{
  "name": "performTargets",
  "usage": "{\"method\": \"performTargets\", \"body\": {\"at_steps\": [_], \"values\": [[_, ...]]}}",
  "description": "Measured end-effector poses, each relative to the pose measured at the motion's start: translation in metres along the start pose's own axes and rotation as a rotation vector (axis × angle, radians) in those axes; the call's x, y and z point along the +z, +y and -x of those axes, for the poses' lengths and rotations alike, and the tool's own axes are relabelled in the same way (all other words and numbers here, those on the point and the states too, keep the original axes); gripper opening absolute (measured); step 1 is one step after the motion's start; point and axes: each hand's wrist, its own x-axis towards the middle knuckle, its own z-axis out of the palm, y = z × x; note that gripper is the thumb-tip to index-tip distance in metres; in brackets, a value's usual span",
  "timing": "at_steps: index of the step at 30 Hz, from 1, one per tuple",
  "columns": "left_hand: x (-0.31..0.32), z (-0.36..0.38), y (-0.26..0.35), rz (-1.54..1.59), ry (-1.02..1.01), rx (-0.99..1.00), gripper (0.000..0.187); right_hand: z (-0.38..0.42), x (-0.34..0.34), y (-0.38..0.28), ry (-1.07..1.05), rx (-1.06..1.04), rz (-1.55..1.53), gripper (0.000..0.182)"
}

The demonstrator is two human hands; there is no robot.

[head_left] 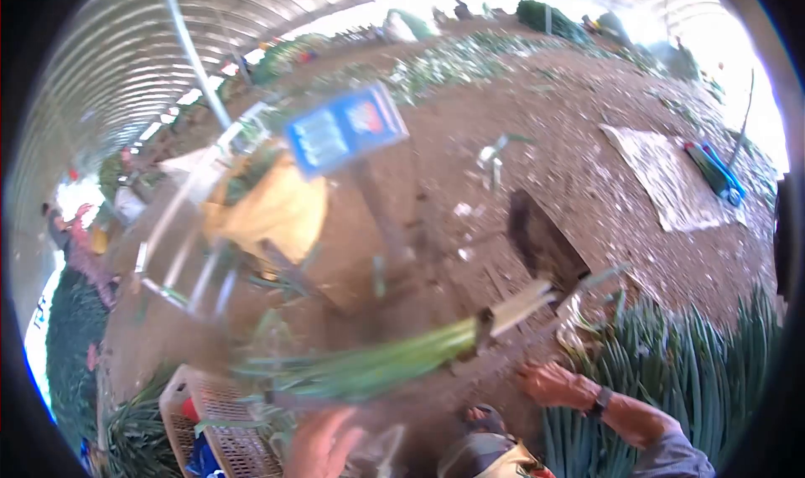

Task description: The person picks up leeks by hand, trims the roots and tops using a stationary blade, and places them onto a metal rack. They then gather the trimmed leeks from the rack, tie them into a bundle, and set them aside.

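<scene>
- The left hand (323, 446), blurred, has its fingers extended and looks unclasped, near the plastic crate (239, 440).
- The right hand (553, 386) is beside the heap of green onions (671, 386); I cannot tell whether it grips anything.
- Just beyond both hands, the green onion bundle (402, 362) lies crosswise, pale ends to the right.
- Farther stands a blurred blue panel (345, 132), with a pale sheet (662, 180) on the ground at right.
</scene>
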Motion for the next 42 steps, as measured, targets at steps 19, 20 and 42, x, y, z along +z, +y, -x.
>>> {"method": "performTargets", "body": {"at_steps": [19, 20, 42], "values": [[0.398, 0.593, -0.133, 0.151, -0.058, -0.949, 0.032, -0.114, -0.119, -0.290, -0.079, -0.677, -0.024, 0.025], [0.423, 0.605, -0.124, 0.139, -0.138, -0.883, 0.032, -0.116, -0.120, -0.304, -0.071, -0.693, -0.067, 0.025], [0.290, 0.738, -0.165, 0.156, 0.301, -1.982, 0.055, -0.089, -0.085, -0.485, -0.226, -1.057, -0.089, 0.028]]}}
